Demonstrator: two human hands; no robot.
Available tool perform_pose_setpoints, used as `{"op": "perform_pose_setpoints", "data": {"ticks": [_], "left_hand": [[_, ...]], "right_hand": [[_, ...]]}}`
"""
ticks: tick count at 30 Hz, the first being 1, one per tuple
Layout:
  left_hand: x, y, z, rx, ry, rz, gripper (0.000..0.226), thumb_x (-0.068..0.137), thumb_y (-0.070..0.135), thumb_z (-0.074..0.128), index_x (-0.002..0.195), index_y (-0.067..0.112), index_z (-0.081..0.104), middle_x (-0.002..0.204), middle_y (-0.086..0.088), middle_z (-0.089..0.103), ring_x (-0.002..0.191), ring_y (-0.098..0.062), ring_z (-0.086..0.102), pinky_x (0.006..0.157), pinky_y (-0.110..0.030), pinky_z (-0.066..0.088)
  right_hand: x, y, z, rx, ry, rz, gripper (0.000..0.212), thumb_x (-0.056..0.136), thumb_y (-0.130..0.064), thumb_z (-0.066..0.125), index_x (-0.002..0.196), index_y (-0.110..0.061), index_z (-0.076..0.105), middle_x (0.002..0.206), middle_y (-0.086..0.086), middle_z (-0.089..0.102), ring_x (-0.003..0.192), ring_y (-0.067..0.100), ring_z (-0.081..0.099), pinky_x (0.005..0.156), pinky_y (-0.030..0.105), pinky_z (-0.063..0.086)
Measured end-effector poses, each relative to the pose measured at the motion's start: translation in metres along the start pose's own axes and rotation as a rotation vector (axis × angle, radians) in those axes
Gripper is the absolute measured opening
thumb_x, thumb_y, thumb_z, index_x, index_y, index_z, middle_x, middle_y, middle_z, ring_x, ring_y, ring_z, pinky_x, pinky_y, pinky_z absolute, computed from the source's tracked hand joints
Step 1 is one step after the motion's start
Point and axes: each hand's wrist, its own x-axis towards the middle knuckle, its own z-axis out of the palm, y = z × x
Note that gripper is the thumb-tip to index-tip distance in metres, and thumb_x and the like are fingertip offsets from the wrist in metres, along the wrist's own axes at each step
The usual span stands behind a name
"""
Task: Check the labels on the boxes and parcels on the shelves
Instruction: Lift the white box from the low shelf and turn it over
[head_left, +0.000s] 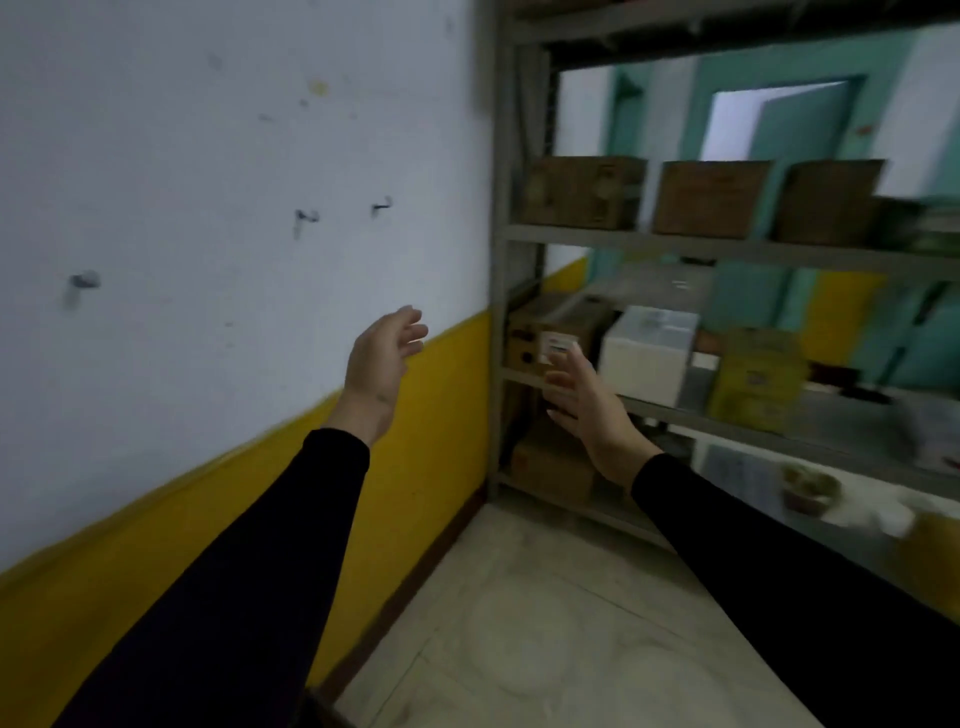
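Observation:
A grey metal shelf rack stands at the right against the wall corner. Its upper shelf carries three brown cardboard boxes. On the middle shelf sit a brown box with a white label, a white box and a yellow box. Another brown box lies on the lowest shelf. My left hand is raised in front of the wall, fingers relaxed, holding nothing. My right hand reaches toward the labelled box with straight spread fingers, apart from it. The picture is blurred.
A white wall with a yellow lower band runs along the left, with small hooks on it. The pale tiled floor lies in front of the rack. A small bowl and papers sit on the lower right shelf.

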Motion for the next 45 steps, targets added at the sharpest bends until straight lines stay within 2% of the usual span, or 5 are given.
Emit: {"op": "perform_pose_setpoints", "data": {"ticks": [7, 15, 25, 33, 45], "left_hand": [[-0.049, -0.010, 0.177, -0.005, -0.449, -0.039, 0.041, 0.104, 0.042, 0.040, 0.129, 0.016, 0.060, 0.124, -0.004, 0.063, 0.118, -0.020, 0.057, 0.094, -0.031, 0.037], [-0.109, -0.011, 0.327, -0.025, -0.663, -0.043, 0.033, 0.104, 0.040, 0.040, 0.120, 0.019, 0.061, 0.124, -0.006, 0.063, 0.116, -0.021, 0.056, 0.101, -0.037, 0.038], [-0.145, -0.031, 0.426, 0.035, -0.675, -0.102, 0.034, 0.102, 0.042, 0.044, 0.120, 0.019, 0.062, 0.122, -0.006, 0.061, 0.122, -0.025, 0.053, 0.109, -0.046, 0.039], [-0.133, -0.054, 0.476, 0.065, -0.652, -0.128, 0.037, 0.103, 0.043, 0.041, 0.128, 0.021, 0.058, 0.126, -0.005, 0.057, 0.120, -0.022, 0.050, 0.094, -0.036, 0.033], [0.024, -0.124, 0.567, 0.114, -0.699, -0.184, 0.044, 0.103, 0.047, 0.040, 0.134, 0.021, 0.055, 0.131, -0.006, 0.056, 0.126, -0.025, 0.049, 0.097, -0.037, 0.033]], "right_hand": [[-0.090, -0.011, -0.178, -0.038, 0.459, 0.018, 0.064, 0.102, -0.057, 0.031, 0.153, -0.018, 0.038, 0.152, 0.008, 0.043, 0.139, 0.028, 0.043, 0.117, 0.045, 0.031], [-0.187, -0.016, -0.318, -0.071, 0.725, 0.014, 0.060, 0.104, -0.055, 0.032, 0.151, -0.019, 0.040, 0.144, 0.006, 0.046, 0.121, 0.020, 0.048, 0.103, 0.038, 0.038], [-0.221, 0.006, -0.422, -0.120, 0.750, 0.070, 0.063, 0.103, -0.060, 0.031, 0.154, -0.024, 0.035, 0.156, 0.005, 0.039, 0.122, 0.021, 0.045, 0.100, 0.036, 0.035], [-0.184, 0.028, -0.475, -0.202, 0.678, 0.077, 0.062, 0.104, -0.058, 0.031, 0.156, -0.026, 0.032, 0.161, 0.002, 0.034, 0.148, 0.022, 0.032, 0.122, 0.048, 0.026], [-0.023, 0.065, -0.536, -0.277, 0.708, 0.126, 0.062, 0.104, -0.058, 0.031, 0.156, -0.024, 0.032, 0.159, 0.003, 0.037, 0.145, 0.021, 0.037, 0.121, 0.048, 0.027]]}}
